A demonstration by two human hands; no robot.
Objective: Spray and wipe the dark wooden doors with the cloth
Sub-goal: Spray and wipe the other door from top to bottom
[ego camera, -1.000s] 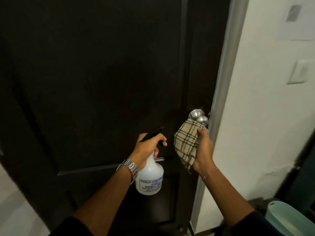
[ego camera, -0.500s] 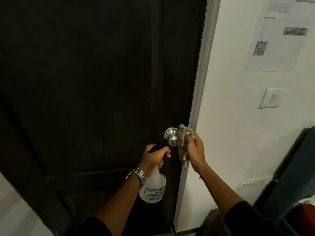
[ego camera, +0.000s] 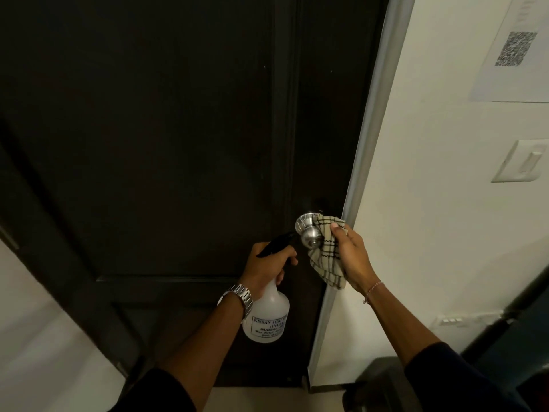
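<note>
Wipe step, on the hardware: right hand (ego camera: 350,257) pinches the checked cloth (ego camera: 325,260) against the silver knob (ego camera: 309,231) at the door (ego camera: 148,129) edge. Left hand (ego camera: 264,270), just left of that grip, is wrapped round the spray bottle (ego camera: 269,315) neck, nozzle toward the door. Next, probably: rub round the knob, then spray the panel

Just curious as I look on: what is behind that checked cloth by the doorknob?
The beige checked cloth, held by the right hand, lies against the round silver doorknob. Behind it are the dark wooden door and grey door frame; the knob's right side is hidden.
</note>
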